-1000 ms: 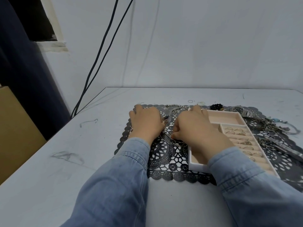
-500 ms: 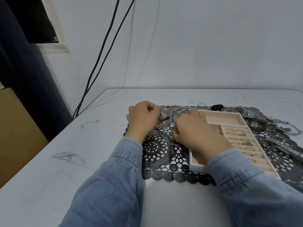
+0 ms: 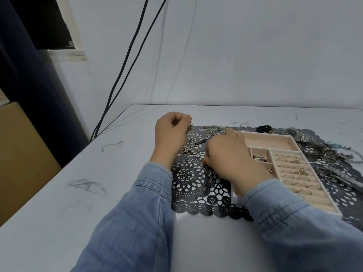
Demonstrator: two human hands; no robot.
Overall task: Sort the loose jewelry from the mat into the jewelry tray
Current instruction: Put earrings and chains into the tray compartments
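White desk [image 3: 98, 193] under a black lace mat [image 3: 188, 177]: left hand [image 3: 170, 132] curls round a gold link chain [image 3: 189, 125]. Right hand [image 3: 231, 160] pinches tangled silver chains [image 3: 196, 149] lying between both hands, left of the white cream-lined jewelry tray [image 3: 265, 134]. Best to tease strands apart gently, never tugging.

The black mat [image 3: 188, 177] is looking matt and lace-cut, while the tray [image 3: 265, 133] is showing a smooth white rim. The gold-toned metal chain [image 3: 190, 125] is shining.
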